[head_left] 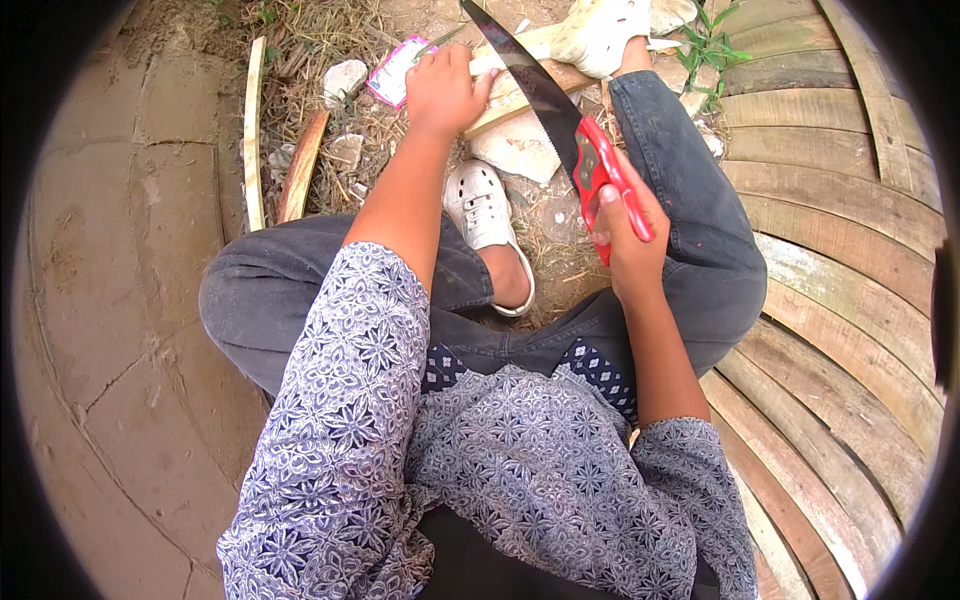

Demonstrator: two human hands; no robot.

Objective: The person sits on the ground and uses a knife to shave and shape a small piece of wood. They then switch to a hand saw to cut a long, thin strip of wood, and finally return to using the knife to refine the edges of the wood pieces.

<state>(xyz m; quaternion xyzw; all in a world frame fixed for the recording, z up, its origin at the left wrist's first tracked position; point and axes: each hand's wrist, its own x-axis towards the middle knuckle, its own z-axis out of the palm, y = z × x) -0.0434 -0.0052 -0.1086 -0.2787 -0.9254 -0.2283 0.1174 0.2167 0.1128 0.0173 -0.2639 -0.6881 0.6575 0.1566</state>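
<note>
My right hand point(634, 240) is wrapped round the red handle of a handsaw point(540, 95). Its dark, curved blade slants up and to the left, crossing over a pale strip of wood point(535, 45). Just left of the blade, my left hand point(445, 92) grips the strip's near end, thumb toward the saw. Whether the teeth touch the wood cannot be made out. Under the strip lies a thicker wooden piece point(525, 97), close to a pale stone point(520, 145). My right foot, in a white shoe point(603, 38), rests on the wood's far end.
Wooden slats point(800, 165) spread along the right side. On the left runs a cracked brown paved surface point(130, 270). Two narrow wood offcuts point(303, 168) lie beside loose stones point(345, 80) and dry grass. A pink-and-white packet point(393, 72) sits near my left hand. My other white shoe point(485, 205) stands between my legs.
</note>
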